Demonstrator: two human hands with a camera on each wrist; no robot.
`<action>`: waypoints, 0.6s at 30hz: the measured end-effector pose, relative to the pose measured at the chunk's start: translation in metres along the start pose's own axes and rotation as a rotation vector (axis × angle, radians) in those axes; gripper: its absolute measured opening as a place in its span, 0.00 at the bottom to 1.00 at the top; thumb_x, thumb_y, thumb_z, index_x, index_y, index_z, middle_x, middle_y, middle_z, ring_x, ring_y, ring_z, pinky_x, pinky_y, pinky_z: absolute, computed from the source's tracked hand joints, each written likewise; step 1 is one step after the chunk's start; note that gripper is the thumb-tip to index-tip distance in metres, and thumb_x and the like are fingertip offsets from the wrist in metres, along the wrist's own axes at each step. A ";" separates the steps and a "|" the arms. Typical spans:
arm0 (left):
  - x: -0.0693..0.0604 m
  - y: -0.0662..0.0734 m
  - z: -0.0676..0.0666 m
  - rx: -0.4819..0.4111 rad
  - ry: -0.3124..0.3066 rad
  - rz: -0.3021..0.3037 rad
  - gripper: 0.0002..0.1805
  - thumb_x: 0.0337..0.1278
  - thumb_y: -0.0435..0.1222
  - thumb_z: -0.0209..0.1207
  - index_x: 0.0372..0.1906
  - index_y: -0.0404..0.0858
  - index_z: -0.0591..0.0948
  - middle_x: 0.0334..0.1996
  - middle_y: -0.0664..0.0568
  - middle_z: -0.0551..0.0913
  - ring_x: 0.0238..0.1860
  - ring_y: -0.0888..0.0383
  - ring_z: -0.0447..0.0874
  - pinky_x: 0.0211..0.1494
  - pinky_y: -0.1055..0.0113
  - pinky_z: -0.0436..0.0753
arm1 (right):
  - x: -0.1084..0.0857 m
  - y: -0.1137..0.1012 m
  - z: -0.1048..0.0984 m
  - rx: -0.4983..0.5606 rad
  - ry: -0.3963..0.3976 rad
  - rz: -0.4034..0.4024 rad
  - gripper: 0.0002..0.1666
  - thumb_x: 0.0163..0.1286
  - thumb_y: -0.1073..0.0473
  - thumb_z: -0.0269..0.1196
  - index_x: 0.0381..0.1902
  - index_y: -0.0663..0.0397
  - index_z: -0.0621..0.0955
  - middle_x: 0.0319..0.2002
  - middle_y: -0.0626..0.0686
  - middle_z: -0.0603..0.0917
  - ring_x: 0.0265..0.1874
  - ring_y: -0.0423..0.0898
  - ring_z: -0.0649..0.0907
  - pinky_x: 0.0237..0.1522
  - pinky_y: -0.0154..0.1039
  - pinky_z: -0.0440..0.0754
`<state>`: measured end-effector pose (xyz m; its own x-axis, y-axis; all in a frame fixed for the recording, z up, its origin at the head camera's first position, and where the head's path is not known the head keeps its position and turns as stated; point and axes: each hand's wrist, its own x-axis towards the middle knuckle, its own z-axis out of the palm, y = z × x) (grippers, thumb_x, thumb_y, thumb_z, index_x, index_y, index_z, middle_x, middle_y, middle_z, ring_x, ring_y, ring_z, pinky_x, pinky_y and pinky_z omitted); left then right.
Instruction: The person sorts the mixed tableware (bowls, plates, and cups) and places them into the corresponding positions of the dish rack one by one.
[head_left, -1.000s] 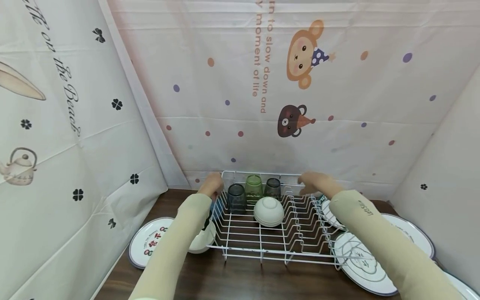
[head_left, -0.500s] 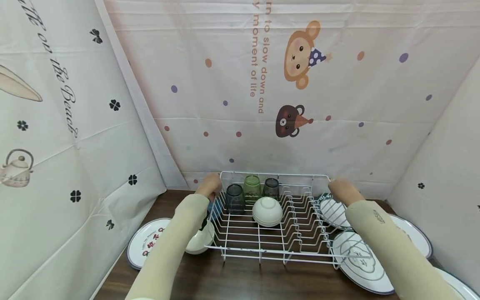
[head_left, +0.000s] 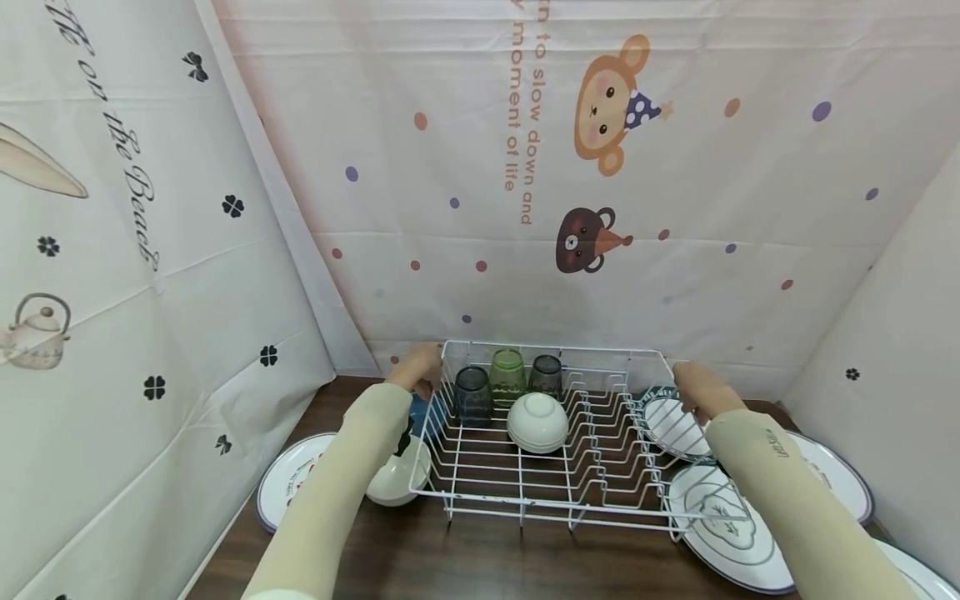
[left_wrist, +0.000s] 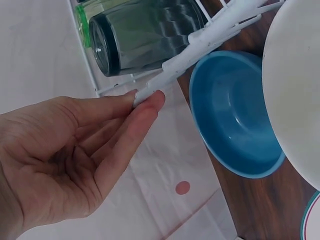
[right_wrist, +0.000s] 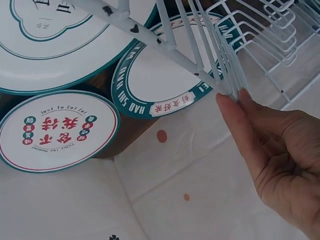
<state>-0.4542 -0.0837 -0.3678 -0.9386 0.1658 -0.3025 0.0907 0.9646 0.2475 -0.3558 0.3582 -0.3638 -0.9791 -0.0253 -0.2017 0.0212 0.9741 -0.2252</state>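
A white wire dish rack (head_left: 510,504) stands on the dark wooden table. My left hand (head_left: 422,367) pinches its back left corner; in the left wrist view the thumb and fingers (left_wrist: 132,125) close on the coated wire. At the back right corner my right hand (head_left: 701,390) pinches the rack's edge between thumb and finger, as the right wrist view shows. Inside the rack, a dark glass (head_left: 473,398), a green glass (head_left: 507,375) and another dark glass (head_left: 546,377) stand upside down behind an overturned white bowl (head_left: 537,423).
A blue bowl (left_wrist: 235,115) and a white bowl (head_left: 396,479) sit left of the rack, near a plate with red print (head_left: 288,475). Plates with green patterns (head_left: 738,554) lie to the right, partly under the rack's edge. A printed cloth (head_left: 480,167) hangs behind.
My right hand has moved right, from above the rack's back edge to its back right corner, and now pinches it. The left hand stays at the left corner, and the rack looks unmoved.
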 end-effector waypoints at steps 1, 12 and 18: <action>0.001 0.000 -0.001 -0.010 -0.012 0.007 0.15 0.61 0.28 0.67 0.53 0.31 0.85 0.27 0.43 0.91 0.26 0.54 0.92 0.35 0.64 0.90 | 0.000 0.002 -0.001 0.019 0.002 0.004 0.10 0.55 0.86 0.59 0.29 0.72 0.72 0.30 0.69 0.78 0.17 0.51 0.84 0.20 0.38 0.86; 0.001 -0.040 -0.005 -0.335 -0.096 0.139 0.34 0.64 0.29 0.62 0.75 0.35 0.68 0.69 0.36 0.75 0.63 0.41 0.81 0.65 0.51 0.83 | 0.003 0.013 -0.005 0.127 -0.012 0.038 0.28 0.56 0.84 0.64 0.54 0.91 0.70 0.47 0.86 0.76 0.20 0.56 0.89 0.25 0.42 0.90; -0.002 -0.052 0.010 -0.058 -0.155 0.180 0.46 0.55 0.33 0.71 0.78 0.36 0.63 0.78 0.35 0.61 0.74 0.37 0.67 0.74 0.43 0.73 | 0.001 0.007 -0.002 0.038 0.010 0.037 0.14 0.56 0.84 0.63 0.42 0.85 0.75 0.42 0.81 0.79 0.19 0.53 0.88 0.22 0.39 0.88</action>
<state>-0.4538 -0.1323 -0.3897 -0.8466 0.3676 -0.3850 0.2284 0.9041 0.3611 -0.3566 0.3660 -0.3633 -0.9795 0.0135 -0.2009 0.0654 0.9650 -0.2539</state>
